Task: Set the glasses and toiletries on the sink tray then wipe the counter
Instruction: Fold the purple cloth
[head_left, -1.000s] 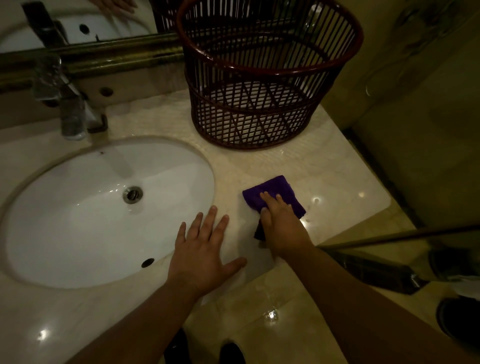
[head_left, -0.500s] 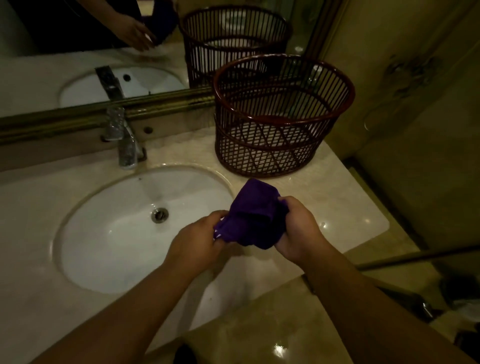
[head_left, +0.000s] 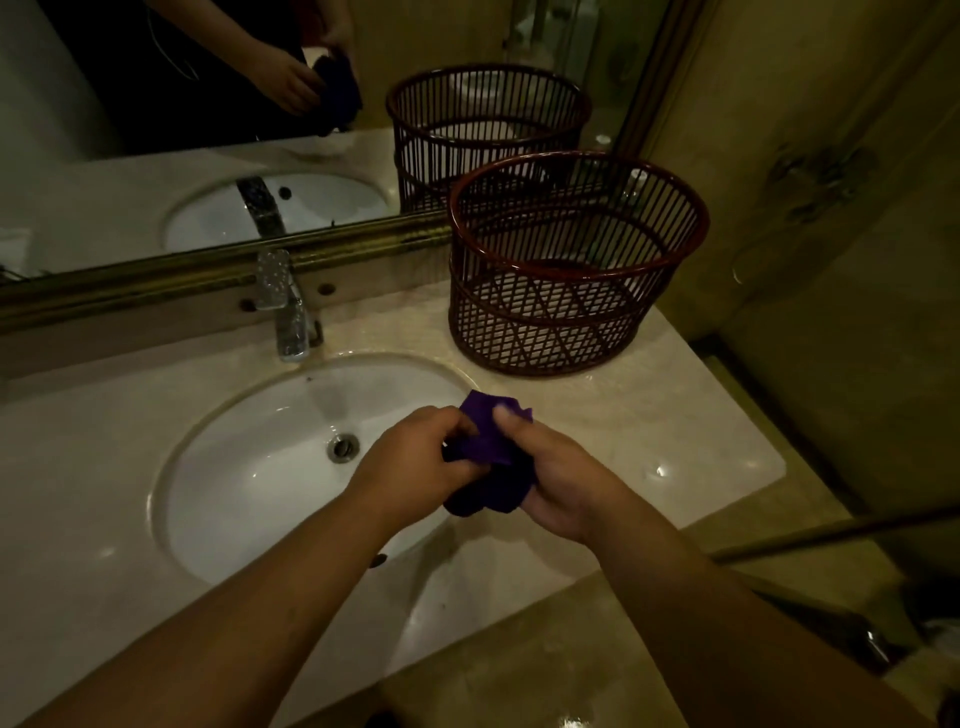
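A purple cloth (head_left: 488, 452) is bunched up between both hands, held in the air over the right rim of the white oval sink (head_left: 249, 467). My left hand (head_left: 415, 460) grips its left side and my right hand (head_left: 558, 478) grips its right side, thumb on top. The beige marble counter (head_left: 649, 415) runs around the sink. No glasses, toiletries or tray are in view.
A dark red slatted basket (head_left: 571, 265) stands on the counter at the back right. A chrome faucet (head_left: 285, 306) rises behind the sink below the framed mirror (head_left: 208, 130). The counter ends at the right (head_left: 769, 467), with a tiled wall beyond.
The cloth was pressed flat on the counter by my right hand, with my left hand flat beside it. Both hands have since lifted it and crumpled it between them. The view has tilted upward.
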